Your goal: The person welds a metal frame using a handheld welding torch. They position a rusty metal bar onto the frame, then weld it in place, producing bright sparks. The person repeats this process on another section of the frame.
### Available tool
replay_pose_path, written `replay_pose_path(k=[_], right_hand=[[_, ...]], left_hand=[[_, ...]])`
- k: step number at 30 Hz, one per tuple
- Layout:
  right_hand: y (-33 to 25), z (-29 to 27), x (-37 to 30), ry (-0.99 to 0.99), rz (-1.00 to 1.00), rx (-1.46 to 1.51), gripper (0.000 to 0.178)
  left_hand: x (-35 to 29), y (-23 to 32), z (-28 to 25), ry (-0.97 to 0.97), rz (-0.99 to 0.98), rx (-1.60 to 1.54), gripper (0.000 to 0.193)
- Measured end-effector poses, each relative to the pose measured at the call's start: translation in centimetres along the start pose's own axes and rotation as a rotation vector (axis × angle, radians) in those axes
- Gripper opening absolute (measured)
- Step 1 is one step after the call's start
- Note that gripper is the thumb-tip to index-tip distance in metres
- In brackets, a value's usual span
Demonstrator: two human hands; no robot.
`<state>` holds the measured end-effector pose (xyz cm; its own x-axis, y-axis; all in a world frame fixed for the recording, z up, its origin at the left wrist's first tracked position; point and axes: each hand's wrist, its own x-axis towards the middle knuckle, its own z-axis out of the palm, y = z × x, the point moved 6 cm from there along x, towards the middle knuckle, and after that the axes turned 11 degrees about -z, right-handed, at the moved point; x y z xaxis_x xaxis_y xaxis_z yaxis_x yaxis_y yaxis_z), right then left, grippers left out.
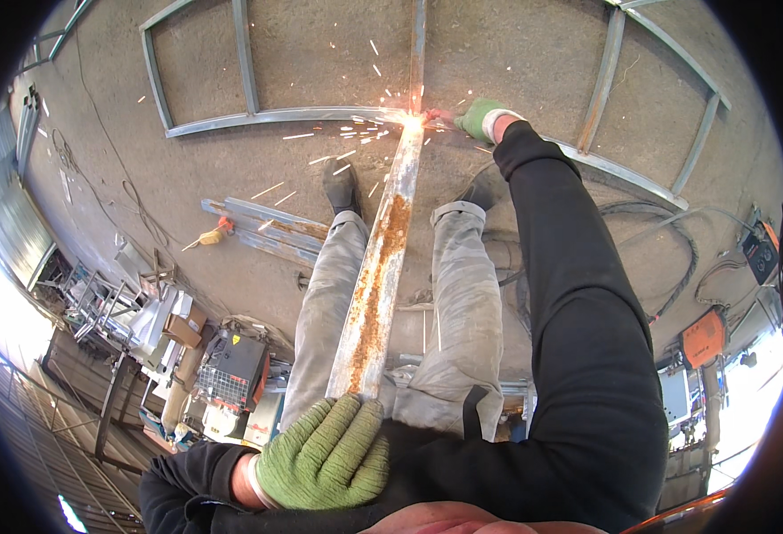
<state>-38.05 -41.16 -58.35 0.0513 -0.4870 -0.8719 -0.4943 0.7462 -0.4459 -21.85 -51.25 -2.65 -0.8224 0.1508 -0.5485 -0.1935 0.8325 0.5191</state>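
A long, flat metal bar (375,280) with brown rust down its middle runs from my waist, between my legs, to a steel frame. My left hand (329,454), in a green knitted glove, is closed over the bar's near end, fingers side by side. At the far end, my right hand (478,119), gloved in green, is closed on a reddish welding tool (443,117), whose exact shape is lost in glare. A bright glow and flying sparks mark where the bar meets the curved rail of the steel frame (294,116).
Flat metal strips (271,227) and a yellow-and-orange tool (216,233) lie left of my legs. Dark cables (681,258) loop across the floor at right, near an orange machine (704,338). A grey machine with a wire grille (233,367) and piled scrap stand at lower left.
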Motion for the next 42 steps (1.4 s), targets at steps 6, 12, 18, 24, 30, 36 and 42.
replay_pose_path(k=[6,12,18,24,30,36,42], right_hand=[[-0.6,-0.7,-1.3,-0.026,0.012,0.012,0.097],[-0.9,-0.7,-1.3,0.114,-0.062,-0.020,0.097],[-0.4,-0.2,-0.8,0.028,-0.026,0.016,0.098],[-0.4,-0.3,-1.1,0.013,-0.028,-0.002,0.095],[-0.2,-0.3,-1.4,0.004,0.035,0.072,0.103],[-0.5,-0.3,-1.5,-0.016,0.062,0.096,0.101],[-0.3,-0.2,-0.7,0.043,0.015,0.025,0.099]], left_hand=[[0.2,-0.1,0.0,0.027,0.025,-0.024,0.017],[0.2,0.0,-0.1,0.053,0.028,-0.005,0.017],[0.2,-0.1,-0.1,0.048,0.019,-0.034,0.018],[0.2,0.0,-0.1,0.046,0.035,-0.015,0.019],[0.2,0.0,-0.1,0.046,0.024,-0.042,0.020],[0.2,0.0,-0.1,0.057,0.033,-0.036,0.021],[0.5,0.0,-0.1,0.104,0.028,-0.027,0.021]])
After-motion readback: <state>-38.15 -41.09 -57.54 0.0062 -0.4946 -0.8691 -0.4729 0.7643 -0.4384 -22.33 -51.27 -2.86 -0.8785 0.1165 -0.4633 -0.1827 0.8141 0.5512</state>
